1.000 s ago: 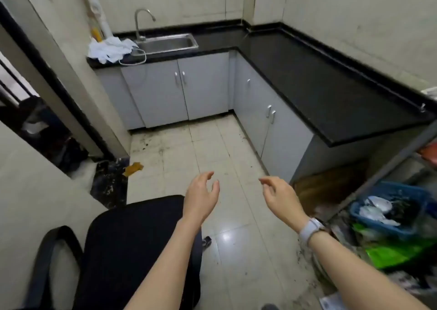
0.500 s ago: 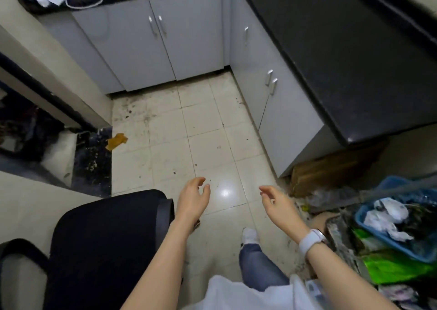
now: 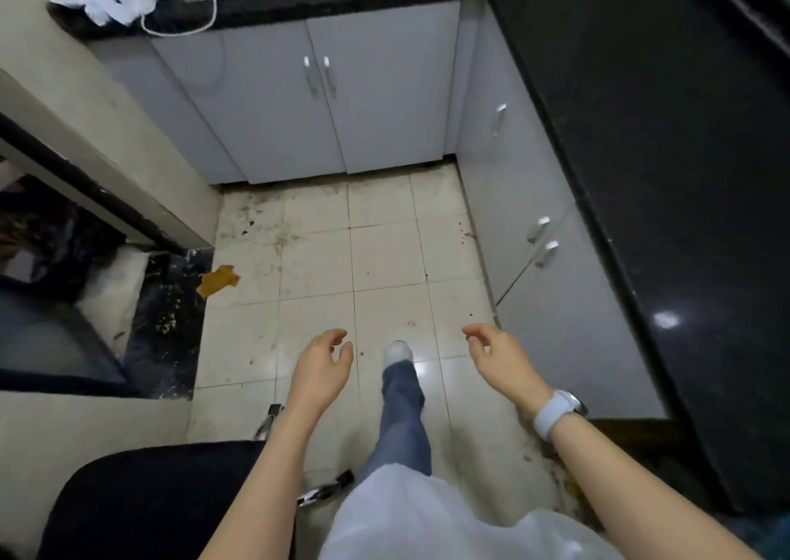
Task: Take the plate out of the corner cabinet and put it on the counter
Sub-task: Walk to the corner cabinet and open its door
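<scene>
Grey corner cabinet (image 3: 483, 102) doors are all closed, so the plate is out of sight, presumably inside. Your left hand (image 3: 320, 367) and right hand (image 3: 498, 356) hang loosely curled and empty, well short of it. You're approaching; next, reach for its handle (image 3: 498, 119).

**Corner cabinet shut; counter top dark and glossy**

The plate is not visible. The corner cabinet (image 3: 479, 102) is pale grey, its door closed, with a single silver handle (image 3: 498, 118) near the top edge. It stands where the two runs of cabinets meet, beneath the counter. The counter (image 3: 667, 140) is black polished stone, L-shaped, running along the back wall and down the right side. A light reflection shows on its right run.
</scene>
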A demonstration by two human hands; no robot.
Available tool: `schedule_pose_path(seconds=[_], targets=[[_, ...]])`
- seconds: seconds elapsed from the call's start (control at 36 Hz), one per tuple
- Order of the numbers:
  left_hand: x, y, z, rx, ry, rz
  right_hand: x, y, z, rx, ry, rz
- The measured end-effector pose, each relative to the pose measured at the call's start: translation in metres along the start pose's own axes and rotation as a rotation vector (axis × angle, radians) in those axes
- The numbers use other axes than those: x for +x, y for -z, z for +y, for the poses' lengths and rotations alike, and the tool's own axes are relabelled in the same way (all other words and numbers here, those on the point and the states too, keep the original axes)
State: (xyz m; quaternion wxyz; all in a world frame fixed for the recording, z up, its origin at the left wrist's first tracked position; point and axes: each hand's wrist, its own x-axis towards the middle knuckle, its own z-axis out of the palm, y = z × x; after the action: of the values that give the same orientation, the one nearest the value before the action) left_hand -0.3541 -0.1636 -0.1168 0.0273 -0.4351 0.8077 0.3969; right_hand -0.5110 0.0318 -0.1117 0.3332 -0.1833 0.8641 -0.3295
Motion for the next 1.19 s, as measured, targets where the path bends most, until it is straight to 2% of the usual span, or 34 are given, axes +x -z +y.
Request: schedule_pose_path(seconds=[0.22, 0.44, 0.83, 1.06, 1.19], targets=[[0.165, 0.058, 0.069, -0.033, -0.067, 0.054, 0.157, 0.046, -0.095, -0.063, 0.022, 0.011], [0.295, 0.091, 0.145, -0.027, -0.124, 0.036, 0.271, 0.09, -0.166, 0.011, 0.032, 0.107], [0.515, 0.083, 0.258, 0.061, -0.119, -0.076, 0.491, 0.156, -0.205, 0.112, -0.072, 0.121], [0.625, 0.07, 0.344, 0.147, -0.268, -0.252, 0.579, 0.206, -0.213, 0.127, -0.151, 0.184], [0.676, 0.048, 0.379, 0.206, -0.316, -0.395, 0.605, 0.214, -0.202, 0.151, -0.31, 0.24]])
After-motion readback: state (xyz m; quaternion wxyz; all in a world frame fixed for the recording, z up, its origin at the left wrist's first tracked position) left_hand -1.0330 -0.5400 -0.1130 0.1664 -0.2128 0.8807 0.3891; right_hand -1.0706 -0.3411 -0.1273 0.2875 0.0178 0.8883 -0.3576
